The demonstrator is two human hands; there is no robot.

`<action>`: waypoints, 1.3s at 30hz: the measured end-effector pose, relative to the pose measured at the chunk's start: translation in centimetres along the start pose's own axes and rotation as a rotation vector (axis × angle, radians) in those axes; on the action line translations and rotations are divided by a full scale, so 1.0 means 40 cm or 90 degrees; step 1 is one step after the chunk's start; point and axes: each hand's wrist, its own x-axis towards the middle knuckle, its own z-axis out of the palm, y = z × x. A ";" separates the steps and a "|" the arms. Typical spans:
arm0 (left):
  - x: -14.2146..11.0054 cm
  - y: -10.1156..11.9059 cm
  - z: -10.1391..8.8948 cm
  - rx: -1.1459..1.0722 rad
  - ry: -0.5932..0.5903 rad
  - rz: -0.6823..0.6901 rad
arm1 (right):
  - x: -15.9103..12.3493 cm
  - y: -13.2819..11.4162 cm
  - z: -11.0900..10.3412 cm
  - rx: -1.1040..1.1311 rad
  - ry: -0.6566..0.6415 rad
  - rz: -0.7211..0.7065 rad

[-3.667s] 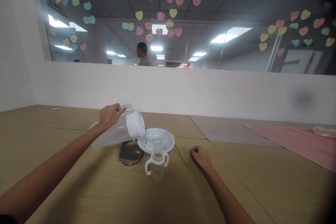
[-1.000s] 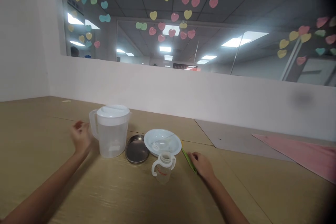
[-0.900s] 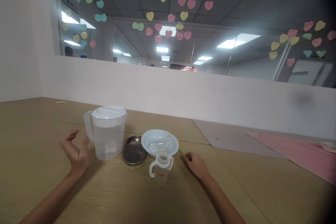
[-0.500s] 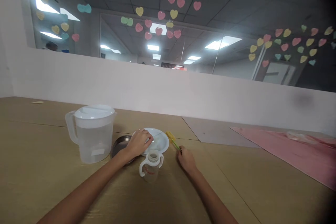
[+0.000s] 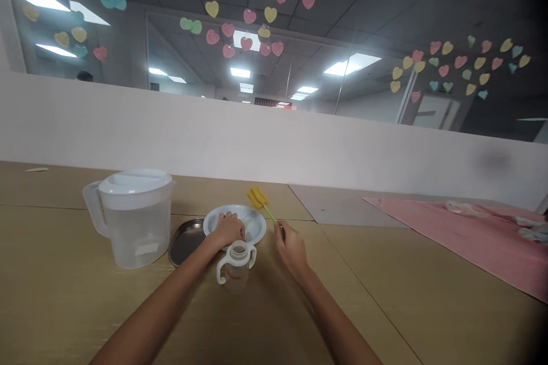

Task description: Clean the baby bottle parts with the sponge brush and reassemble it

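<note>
Wood-toned tabletop carried all items. Pink cloth lay flat toward the right, well apart from the vessels. Large translucent plastic pitcher with white lid stood upright at left, clear liquid inside, handle facing outward. White round bowl sat near the middle; its contents were partly hidden. Dark, shallow metal tray lay between pitcher and bowl, partly behind the left forearm. Clear bottle with white twin handles and red print stood upright and uncapped just in front of the bowl; contact between them could not be determined. Brush with yellow sponge head and green stem was raised at a slant, head beyond the bowl's far right side. Right hand was closed around the brush stem. Left hand reached into the bowl, fingers curled; whether it gripped anything could not be told. Risks, as judged: a low withdrawal of the left wrist could have tipped the bottle, which stood close by; pressing on the bowl's rim could have tilted it; a loose hold on the thin stem could have let the sponge head swing.
</note>
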 end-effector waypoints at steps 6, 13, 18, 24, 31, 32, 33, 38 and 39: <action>-0.003 -0.014 -0.046 -0.066 0.058 0.028 | -0.022 -0.007 0.007 -0.026 0.030 -0.084; 0.011 -0.050 -0.095 -0.145 0.131 0.025 | -0.020 0.003 0.033 -0.132 -0.022 -0.050; -0.004 -0.063 -0.122 -0.312 0.202 0.081 | -0.012 0.016 0.022 -0.149 -0.014 -0.002; -0.020 -0.045 -0.153 -0.381 0.335 0.082 | -0.028 0.015 0.033 -0.157 0.000 -0.154; -0.035 -0.026 -0.168 -0.395 0.375 0.066 | -0.031 0.019 0.025 -0.199 0.038 -0.336; -0.038 -0.024 -0.169 -0.407 0.365 0.060 | -0.031 0.021 0.023 -0.198 0.038 -0.355; -0.041 -0.021 -0.170 -0.420 0.351 0.056 | -0.030 0.022 0.022 -0.197 0.039 -0.370; -0.058 -0.006 -0.174 -0.481 0.263 0.078 | -0.030 0.023 0.025 -0.168 0.069 -0.362; -0.061 -0.003 -0.175 -0.489 0.262 0.082 | -0.030 0.023 0.026 -0.163 0.072 -0.350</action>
